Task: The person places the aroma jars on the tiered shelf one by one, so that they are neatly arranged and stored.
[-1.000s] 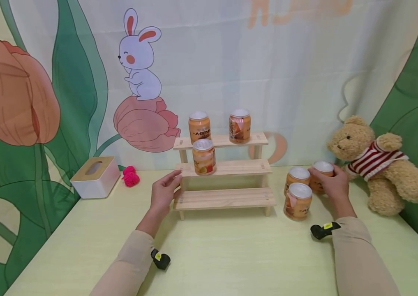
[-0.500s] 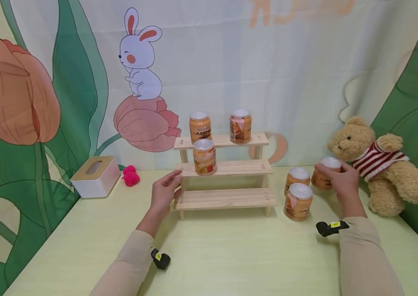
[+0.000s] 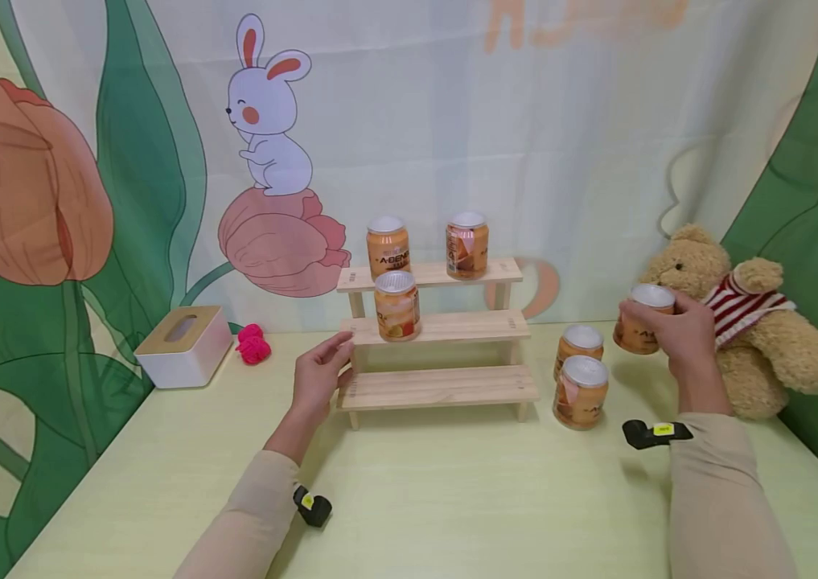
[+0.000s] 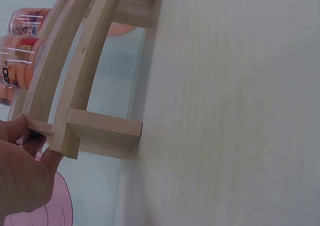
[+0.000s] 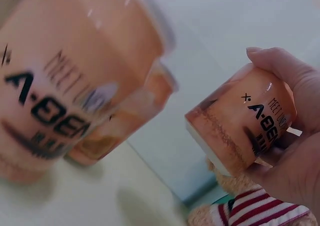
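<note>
In the head view, my right hand [image 3: 689, 334] grips an orange can [image 3: 639, 331] with a silvery lid, raised off the table with its shadow below. The right wrist view shows thumb and fingers around the held can, dark lettering facing out. My left hand [image 3: 318, 376] grips the left end of a three-step wooden stand [image 3: 445, 388]; in the left wrist view its thumb and fingers lie around the board ends. Two similar cans, a left one [image 3: 388, 248] and a right one [image 3: 467, 248], stand on the top step, and one can [image 3: 397, 307] on the middle step.
Two more cans, a front one [image 3: 581, 394] and a rear one [image 3: 578, 347], stand right of the stand. A teddy bear [image 3: 749, 322] leans behind my right hand. A tissue box [image 3: 187, 350] and pink yarn [image 3: 252, 346] sit at the left back, before a printed curtain [image 3: 568, 121].
My right hand has lifted the can off the table and moved it up and slightly right, away from the two cans beside it. My left hand stays at the stand's left end.
</note>
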The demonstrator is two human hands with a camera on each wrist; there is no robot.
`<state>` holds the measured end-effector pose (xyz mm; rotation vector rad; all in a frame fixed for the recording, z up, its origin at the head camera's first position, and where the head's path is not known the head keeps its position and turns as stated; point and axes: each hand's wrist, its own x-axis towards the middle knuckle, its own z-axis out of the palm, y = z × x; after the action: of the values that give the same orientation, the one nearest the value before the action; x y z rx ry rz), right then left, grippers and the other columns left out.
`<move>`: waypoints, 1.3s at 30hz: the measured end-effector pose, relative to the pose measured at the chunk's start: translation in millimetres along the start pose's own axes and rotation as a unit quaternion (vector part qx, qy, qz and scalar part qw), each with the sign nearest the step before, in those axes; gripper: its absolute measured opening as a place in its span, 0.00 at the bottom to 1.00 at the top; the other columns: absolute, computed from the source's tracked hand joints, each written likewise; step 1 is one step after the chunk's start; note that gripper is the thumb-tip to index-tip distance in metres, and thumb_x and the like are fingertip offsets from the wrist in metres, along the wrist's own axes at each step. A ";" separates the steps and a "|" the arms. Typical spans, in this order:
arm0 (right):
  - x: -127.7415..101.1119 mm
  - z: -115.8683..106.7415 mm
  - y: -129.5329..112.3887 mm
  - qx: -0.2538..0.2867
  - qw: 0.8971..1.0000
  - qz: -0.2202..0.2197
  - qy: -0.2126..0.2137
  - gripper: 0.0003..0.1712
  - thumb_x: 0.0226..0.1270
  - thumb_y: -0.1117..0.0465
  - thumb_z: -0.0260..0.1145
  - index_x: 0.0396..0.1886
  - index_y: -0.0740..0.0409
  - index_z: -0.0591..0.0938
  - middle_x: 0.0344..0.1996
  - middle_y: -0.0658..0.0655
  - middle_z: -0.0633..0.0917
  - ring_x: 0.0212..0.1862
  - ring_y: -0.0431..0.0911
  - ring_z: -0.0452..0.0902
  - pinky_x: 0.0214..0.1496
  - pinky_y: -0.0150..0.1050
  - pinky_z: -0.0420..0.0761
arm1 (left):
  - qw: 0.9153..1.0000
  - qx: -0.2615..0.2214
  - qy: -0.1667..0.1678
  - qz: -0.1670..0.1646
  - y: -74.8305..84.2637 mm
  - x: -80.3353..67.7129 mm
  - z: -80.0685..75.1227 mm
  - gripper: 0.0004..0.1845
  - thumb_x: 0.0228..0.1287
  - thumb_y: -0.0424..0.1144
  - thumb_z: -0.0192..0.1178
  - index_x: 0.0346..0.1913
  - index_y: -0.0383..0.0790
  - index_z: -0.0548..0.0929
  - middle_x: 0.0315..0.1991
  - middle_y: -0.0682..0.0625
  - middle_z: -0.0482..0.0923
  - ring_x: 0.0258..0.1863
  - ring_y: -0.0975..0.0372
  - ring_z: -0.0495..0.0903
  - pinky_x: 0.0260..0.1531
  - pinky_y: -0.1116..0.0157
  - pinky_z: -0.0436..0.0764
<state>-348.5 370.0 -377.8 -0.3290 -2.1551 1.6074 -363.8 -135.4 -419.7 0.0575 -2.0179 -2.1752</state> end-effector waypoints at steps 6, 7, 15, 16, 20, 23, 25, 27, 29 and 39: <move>0.2 1.6 -11.4 0.011 1.000 -0.003 0.001 0.41 0.54 0.44 0.79 0.64 0.58 0.78 0.43 0.43 0.78 0.46 0.38 0.72 0.43 0.31 0.75 | 1.000 -0.002 0.005 -0.001 1.3 -0.2 -0.4 0.17 0.70 0.37 0.64 0.59 0.39 0.84 0.42 0.47 0.83 0.45 0.61 0.82 0.50 0.56 0.83; -0.1 1.4 -12.5 0.014 1.000 -0.003 0.001 0.40 0.54 0.44 0.79 0.63 0.58 0.78 0.43 0.43 0.78 0.46 0.38 0.72 0.43 0.30 0.75 | 1.000 -0.002 0.005 -0.001 1.6 -0.6 -0.4 0.17 0.70 0.37 0.64 0.59 0.39 0.84 0.40 0.48 0.83 0.45 0.61 0.82 0.50 0.56 0.83; -3.3 3.3 -21.8 0.027 0.999 -0.020 -0.002 0.36 0.55 0.47 0.79 0.60 0.58 0.80 0.41 0.41 0.79 0.46 0.38 0.71 0.44 0.33 0.73 | 1.000 0.001 0.005 -0.002 3.9 -1.8 0.2 0.17 0.70 0.37 0.64 0.59 0.40 0.84 0.38 0.51 0.83 0.46 0.60 0.82 0.51 0.55 0.82; -3.8 4.4 -23.3 0.029 0.999 -0.027 -0.008 0.35 0.55 0.47 0.79 0.59 0.58 0.80 0.40 0.40 0.80 0.45 0.39 0.71 0.44 0.32 0.73 | 1.000 0.001 0.004 -0.001 4.0 -1.6 0.2 0.17 0.70 0.37 0.64 0.59 0.40 0.84 0.39 0.50 0.83 0.47 0.59 0.82 0.51 0.55 0.82; -7.8 10.7 -31.9 0.047 0.997 -0.060 -0.030 0.31 0.57 0.52 0.79 0.57 0.62 0.82 0.37 0.40 0.82 0.44 0.39 0.73 0.42 0.30 0.74 | 1.000 0.003 0.004 0.000 3.7 -0.3 0.3 0.17 0.70 0.37 0.64 0.60 0.40 0.84 0.45 0.45 0.83 0.49 0.56 0.81 0.52 0.55 0.82; -12.9 17.1 -39.3 0.059 0.995 -0.071 -0.045 0.29 0.58 0.54 0.79 0.55 0.63 0.82 0.35 0.39 0.83 0.43 0.40 0.75 0.41 0.29 0.76 | 1.000 0.004 0.002 0.001 3.7 -0.3 0.6 0.18 0.70 0.38 0.64 0.60 0.39 0.84 0.48 0.42 0.82 0.49 0.57 0.81 0.52 0.56 0.82; -16.7 21.7 -44.1 0.056 0.994 -0.073 -0.056 0.30 0.58 0.53 0.78 0.56 0.63 0.82 0.36 0.39 0.83 0.44 0.40 0.75 0.42 0.29 0.76 | 1.000 0.004 0.001 0.001 3.6 -0.5 0.8 0.18 0.70 0.38 0.63 0.60 0.39 0.83 0.47 0.42 0.82 0.48 0.59 0.81 0.52 0.56 0.82; -20.1 26.7 -48.5 0.051 0.993 -0.076 -0.069 0.31 0.58 0.51 0.78 0.57 0.63 0.81 0.37 0.40 0.83 0.44 0.40 0.75 0.42 0.30 0.77 | 1.000 0.004 0.002 0.001 3.1 -0.6 0.8 0.17 0.70 0.37 0.63 0.60 0.39 0.83 0.46 0.42 0.82 0.48 0.59 0.81 0.52 0.55 0.82; -23.3 32.0 -52.7 0.046 0.992 -0.081 -0.086 0.33 0.59 0.50 0.78 0.58 0.64 0.81 0.38 0.41 0.83 0.45 0.41 0.76 0.43 0.31 0.78 | 1.000 0.005 0.005 0.001 2.3 -0.5 1.0 0.17 0.70 0.37 0.63 0.60 0.39 0.84 0.46 0.43 0.83 0.49 0.58 0.81 0.51 0.55 0.82; -42.2 63.1 -74.2 0.069 0.980 -0.098 -0.161 0.32 0.59 0.52 0.78 0.59 0.63 0.81 0.40 0.45 0.85 0.46 0.43 0.79 0.46 0.35 0.79 | 1.000 -0.002 0.002 0.004 0.8 -0.4 0.5 0.17 0.70 0.38 0.64 0.59 0.38 0.84 0.46 0.44 0.83 0.49 0.57 0.81 0.53 0.53 0.81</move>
<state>-336.3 275.8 -330.4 0.1948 -2.2050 1.7781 -363.4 -134.8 -418.9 0.0543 -2.0080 -2.1724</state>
